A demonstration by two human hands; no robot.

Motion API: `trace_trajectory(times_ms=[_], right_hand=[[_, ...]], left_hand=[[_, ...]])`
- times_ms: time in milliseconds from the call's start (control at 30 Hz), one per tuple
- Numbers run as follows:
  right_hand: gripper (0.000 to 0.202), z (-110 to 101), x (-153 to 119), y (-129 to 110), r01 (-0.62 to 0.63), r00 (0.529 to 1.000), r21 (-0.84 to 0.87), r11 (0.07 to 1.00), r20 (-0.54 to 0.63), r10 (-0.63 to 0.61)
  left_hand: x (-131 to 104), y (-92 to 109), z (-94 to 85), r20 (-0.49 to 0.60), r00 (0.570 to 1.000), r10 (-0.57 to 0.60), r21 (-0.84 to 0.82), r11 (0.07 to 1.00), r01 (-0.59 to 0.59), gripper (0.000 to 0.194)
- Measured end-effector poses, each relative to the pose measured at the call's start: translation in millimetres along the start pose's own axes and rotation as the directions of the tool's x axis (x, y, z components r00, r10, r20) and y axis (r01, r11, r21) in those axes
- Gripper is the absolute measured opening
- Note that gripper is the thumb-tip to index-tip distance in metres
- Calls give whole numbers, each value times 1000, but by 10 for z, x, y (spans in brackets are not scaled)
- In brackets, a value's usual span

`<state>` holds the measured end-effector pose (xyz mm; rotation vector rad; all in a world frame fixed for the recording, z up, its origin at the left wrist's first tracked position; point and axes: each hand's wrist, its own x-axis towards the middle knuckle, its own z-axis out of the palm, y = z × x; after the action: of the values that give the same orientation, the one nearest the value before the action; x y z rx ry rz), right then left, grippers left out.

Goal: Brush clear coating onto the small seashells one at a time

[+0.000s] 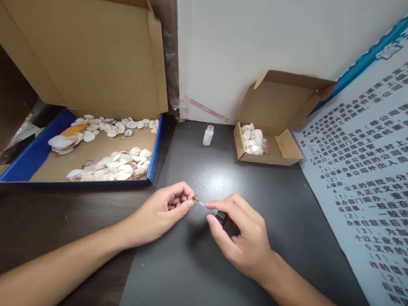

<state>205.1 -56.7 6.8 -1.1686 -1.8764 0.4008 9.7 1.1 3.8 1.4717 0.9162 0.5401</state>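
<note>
- From where I stand, the left hand [160, 211] is near the middle of the frame, thumb and fingers pinching a small brownish piece [195, 198] that pokes out at the very fingertips.
- Just right of it, the right hand [248, 236] grips a black-capped applicator [222, 217]: the cap sits between thumb and fingers, and the forefinger reaches out along the thin, pale stem.
- That stem points left, its end right by the piece; I can't tell whether they touch.
- A small bottle [208, 136] with whitish contents stands upright on the dark worktop [169, 282], above the hands; any marks on it are too small to read.
- A large printed sheet [328, 191] fills the right side, covered in Chinese text, with "(1)", "(2)", "(3)" and "5." among its numbering; a blue band with white characters crosses its top.
- Shells [120, 163] lie in the blue-sided box [22, 169] at left, more in the small cardboard box [269, 157] at upper right.
</note>
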Motion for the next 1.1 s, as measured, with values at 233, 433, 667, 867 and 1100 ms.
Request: trace_trajectory(times_ms=[233,433,667,867,1100], right_hand=[[14,10,-15,-3,-45,999,-51,998,-24,44],[14,19,-11,12,-59,998,-76,995,-26,57],[16,6,-11,-10,-1,1000,8,1000,-29,1],[12,3,-16,-30,-10,1000,42,999,-29,11],[15,5,-22,-13,9,1000,47,999,1,-9]], left_hand=[[-6,-20,0,-19,1000,24,40,999,-23,23],[11,-56,-39,67,994,-81,-207,974,93,26],[11,14,-46,131,976,-173,-488,846,216,20],[24,23,-54,143,969,-202,-554,795,248,16],[29,23,-55,153,966,-209,-621,740,259,15]])
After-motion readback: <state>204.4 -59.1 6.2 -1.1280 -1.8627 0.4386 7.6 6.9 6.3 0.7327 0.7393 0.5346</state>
